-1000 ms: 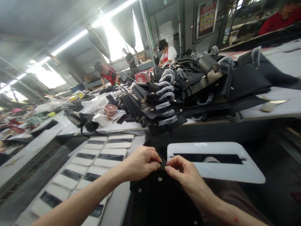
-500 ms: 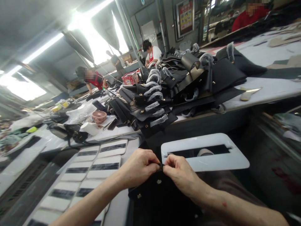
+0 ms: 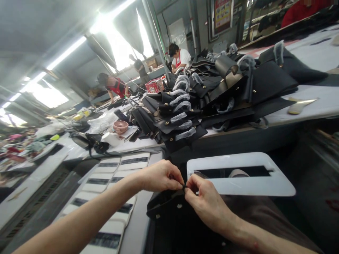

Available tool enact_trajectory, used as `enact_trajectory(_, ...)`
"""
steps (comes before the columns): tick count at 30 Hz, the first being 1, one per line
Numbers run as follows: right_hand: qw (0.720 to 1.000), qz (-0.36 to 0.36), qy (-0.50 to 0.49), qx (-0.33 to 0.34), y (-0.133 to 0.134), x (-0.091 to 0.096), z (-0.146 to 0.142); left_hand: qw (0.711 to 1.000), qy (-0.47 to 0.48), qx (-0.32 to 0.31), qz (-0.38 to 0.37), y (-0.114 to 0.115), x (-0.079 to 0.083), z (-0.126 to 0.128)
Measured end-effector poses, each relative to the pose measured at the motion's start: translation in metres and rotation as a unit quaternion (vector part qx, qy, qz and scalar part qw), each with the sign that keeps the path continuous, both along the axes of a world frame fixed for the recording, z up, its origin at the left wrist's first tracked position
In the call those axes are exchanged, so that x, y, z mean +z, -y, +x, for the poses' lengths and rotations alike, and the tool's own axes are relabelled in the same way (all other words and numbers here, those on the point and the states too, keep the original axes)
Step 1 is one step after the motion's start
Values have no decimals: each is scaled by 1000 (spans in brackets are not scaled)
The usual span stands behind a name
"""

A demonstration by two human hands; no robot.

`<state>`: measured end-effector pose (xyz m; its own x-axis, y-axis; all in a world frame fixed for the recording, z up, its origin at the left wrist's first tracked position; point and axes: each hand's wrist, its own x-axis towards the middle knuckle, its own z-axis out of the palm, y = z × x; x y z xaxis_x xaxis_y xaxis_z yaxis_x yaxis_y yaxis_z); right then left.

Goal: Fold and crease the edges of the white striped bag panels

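Note:
My left hand (image 3: 166,176) and my right hand (image 3: 203,197) meet tip to tip at the centre of the head view. Both pinch a small dark edge at the top of a black bag (image 3: 172,220) in my lap. A few small shiny metal pieces show on its dark surface. My fingers cover the pinched spot, and the bag's lower part is lost in shadow. Just beyond my right hand lies a white board (image 3: 277,183) with a long rectangular cutout. Left of the bag, pale panels (image 3: 107,225) with black strips are laid out in rows.
Black bags (image 3: 275,83) with plastic-wrapped handles are heaped on the long table (image 3: 325,106). Near them are a pink fan (image 3: 120,127), a white roll (image 3: 111,139) and a blade-like tool (image 3: 300,106). Co-workers (image 3: 181,58) are at tables farther back.
The view has swung slightly left, so the background sits farther right. My left forearm is higher, with the wrist more raised. Both hands keep pinching the black bag's edge.

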<state>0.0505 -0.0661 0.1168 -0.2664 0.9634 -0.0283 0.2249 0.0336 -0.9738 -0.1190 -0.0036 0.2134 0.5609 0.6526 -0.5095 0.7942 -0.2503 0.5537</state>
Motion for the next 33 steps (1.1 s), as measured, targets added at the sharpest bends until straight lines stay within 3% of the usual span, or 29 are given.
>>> enact_trajectory(4, 1000, -10, 4, 15, 0, 2, 2, 998, 28, 9, -64, -7, -4, -4)
enact_trajectory(9, 1000, -18, 2, 22, 0, 2, 4, 997, 13, 15, -73, -13, -4, 1)
enact_trajectory(12, 1000, -21, 0, 18, 1, 2, 4, 999, -28, 10, -36, -8, 0, 11)
enact_trajectory(19, 1000, -15, -14, -2, -3, -2, 3, 985, -99, -22, 139, 9, 4, 29)
enact_trajectory(26, 1000, -22, -10, 6, -4, -1, 5, 999, -38, -11, 13, -8, 5, 15)
enact_trajectory(33, 999, -11, -31, -2, -4, -4, 2, 987, -124, -36, 100, 2, 7, 37)
